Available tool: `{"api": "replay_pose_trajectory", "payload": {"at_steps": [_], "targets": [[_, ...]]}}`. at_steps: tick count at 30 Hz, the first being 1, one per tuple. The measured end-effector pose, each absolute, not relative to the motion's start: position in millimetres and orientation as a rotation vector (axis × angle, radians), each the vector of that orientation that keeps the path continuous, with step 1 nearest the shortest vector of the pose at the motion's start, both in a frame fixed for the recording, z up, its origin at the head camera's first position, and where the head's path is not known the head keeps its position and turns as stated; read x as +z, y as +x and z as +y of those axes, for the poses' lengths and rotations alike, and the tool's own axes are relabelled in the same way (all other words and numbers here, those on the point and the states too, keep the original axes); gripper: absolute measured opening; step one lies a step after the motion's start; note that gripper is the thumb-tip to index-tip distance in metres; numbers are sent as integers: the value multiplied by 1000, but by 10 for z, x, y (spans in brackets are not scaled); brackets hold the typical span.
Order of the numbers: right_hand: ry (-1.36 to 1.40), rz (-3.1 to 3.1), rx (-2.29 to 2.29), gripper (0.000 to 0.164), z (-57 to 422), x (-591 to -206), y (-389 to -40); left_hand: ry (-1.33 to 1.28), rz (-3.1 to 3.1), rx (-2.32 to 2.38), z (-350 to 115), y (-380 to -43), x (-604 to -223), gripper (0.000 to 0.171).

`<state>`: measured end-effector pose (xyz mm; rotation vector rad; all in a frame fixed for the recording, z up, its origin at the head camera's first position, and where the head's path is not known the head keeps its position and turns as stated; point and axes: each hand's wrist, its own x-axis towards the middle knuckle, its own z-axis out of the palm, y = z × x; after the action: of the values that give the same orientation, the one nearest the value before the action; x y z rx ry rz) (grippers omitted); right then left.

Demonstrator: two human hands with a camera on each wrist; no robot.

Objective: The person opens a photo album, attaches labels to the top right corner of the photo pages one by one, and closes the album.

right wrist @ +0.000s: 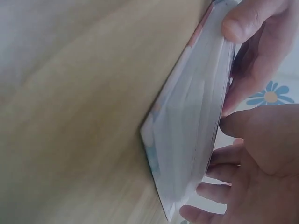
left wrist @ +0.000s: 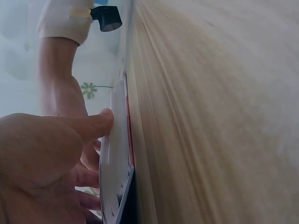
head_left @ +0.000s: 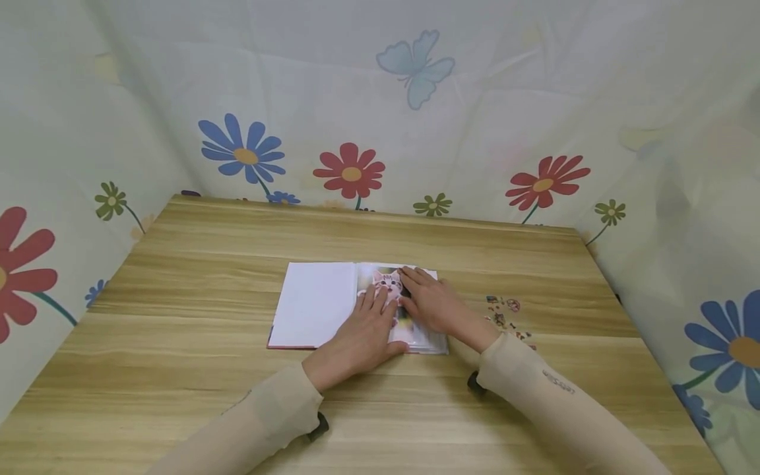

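Note:
A photo album (head_left: 315, 300) lies spread open on the wooden table, its left page plain white. On the right page is a kitten picture (head_left: 388, 282), partly covered by fingers. My left hand (head_left: 365, 333) rests on the right page with its fingers stretched over the picture's lower part, the thumb (left wrist: 100, 125) by the near edge. Higher up and to the right, my right hand (head_left: 432, 303) lies across the same page, fingers extended over the picture's right side. From the right wrist view, the album's thick stack of pages (right wrist: 187, 126) shows beneath both hands.
Several small colourful pieces (head_left: 501, 320) are scattered on the table to the right of the album, near the right wrist. Around the wooden table (head_left: 196, 264) hangs a pale flower-print curtain (head_left: 487, 132). Dark devices (head_left: 318, 427) are strapped under the sleeves.

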<state>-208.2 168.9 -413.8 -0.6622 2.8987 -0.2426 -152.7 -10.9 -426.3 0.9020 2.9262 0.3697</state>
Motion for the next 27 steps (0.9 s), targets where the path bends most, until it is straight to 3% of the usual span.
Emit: {"api": "replay_pose_trajectory", "payload": {"at_steps": [27], "targets": [[-609,2762,-152,65,1692,-4080,-2356,893,2935,315,-102,-1516,-4220,84]]}}
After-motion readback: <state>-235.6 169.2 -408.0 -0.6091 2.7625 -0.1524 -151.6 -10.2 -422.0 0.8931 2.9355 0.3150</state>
